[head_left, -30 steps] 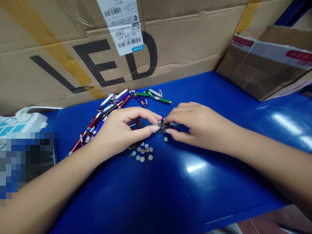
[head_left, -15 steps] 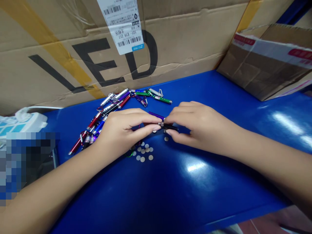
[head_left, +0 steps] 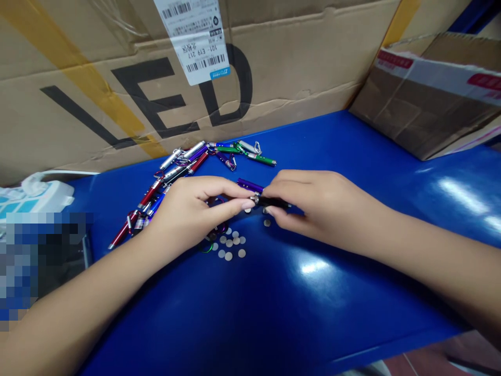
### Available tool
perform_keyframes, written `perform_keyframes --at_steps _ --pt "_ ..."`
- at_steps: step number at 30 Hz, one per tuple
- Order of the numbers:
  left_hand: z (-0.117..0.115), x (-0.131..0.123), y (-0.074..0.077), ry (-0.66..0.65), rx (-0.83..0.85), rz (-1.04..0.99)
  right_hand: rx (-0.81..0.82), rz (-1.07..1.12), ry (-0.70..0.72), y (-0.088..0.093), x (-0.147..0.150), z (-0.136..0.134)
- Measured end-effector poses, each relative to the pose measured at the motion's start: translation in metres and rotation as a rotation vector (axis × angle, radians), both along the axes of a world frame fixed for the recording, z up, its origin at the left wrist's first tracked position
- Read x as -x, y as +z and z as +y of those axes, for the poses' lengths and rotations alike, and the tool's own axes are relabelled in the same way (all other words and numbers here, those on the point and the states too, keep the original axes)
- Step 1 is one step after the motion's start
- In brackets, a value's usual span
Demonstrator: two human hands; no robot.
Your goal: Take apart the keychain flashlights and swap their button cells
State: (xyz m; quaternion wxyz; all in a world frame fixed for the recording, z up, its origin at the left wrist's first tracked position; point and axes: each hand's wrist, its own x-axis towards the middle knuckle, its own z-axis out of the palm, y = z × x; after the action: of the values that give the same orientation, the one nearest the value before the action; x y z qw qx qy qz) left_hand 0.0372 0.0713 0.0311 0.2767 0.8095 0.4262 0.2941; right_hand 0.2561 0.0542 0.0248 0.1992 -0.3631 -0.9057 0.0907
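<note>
Between my two hands is a small black penlight (head_left: 274, 202), held level above the table. My right hand (head_left: 313, 196) pinches its dark barrel between thumb and fingers. The thumb and fingertips of my left hand (head_left: 203, 203) close on its silvery end. Just behind lies a purple penlight (head_left: 250, 185), partly covered by my fingers. Below the hands, several round button cells (head_left: 229, 243) lie scattered, and a green ring (head_left: 207, 248) is beside them. A pile of coloured penlights with clips (head_left: 148, 193) spreads behind my left hand.
A large cardboard box (head_left: 297, 62) marked LED stands along the back of the blue table (head_left: 254, 313). An open carton (head_left: 410, 104) is at the right rear. On the left sits a white power strip (head_left: 47, 201) with a cable.
My right hand's fingers have shifted slightly around the black barrel, and more of it shows. My left fingertips have moved a little to the left.
</note>
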Motion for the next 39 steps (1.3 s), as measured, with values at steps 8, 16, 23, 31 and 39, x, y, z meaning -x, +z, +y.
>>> perform_keyframes --at_steps 8,16,23,31,39 --pt "-0.003 -0.002 -0.018 0.113 0.157 -0.196 -0.034 0.019 -0.034 -0.007 0.006 0.000" --pt "0.004 0.008 -0.011 -0.172 -0.190 -0.111 0.432 0.212 0.077 0.005 0.002 0.002" --pt "0.008 0.013 -0.008 -0.328 -0.210 -0.119 0.966 0.350 0.116 0.009 0.000 0.002" --pt "-0.001 -0.002 -0.016 0.087 0.124 -0.117 0.204 0.297 -0.151 0.003 0.007 -0.005" --pt "-0.004 0.001 -0.012 -0.167 -0.226 -0.101 0.960 0.426 -0.089 0.009 0.006 -0.002"
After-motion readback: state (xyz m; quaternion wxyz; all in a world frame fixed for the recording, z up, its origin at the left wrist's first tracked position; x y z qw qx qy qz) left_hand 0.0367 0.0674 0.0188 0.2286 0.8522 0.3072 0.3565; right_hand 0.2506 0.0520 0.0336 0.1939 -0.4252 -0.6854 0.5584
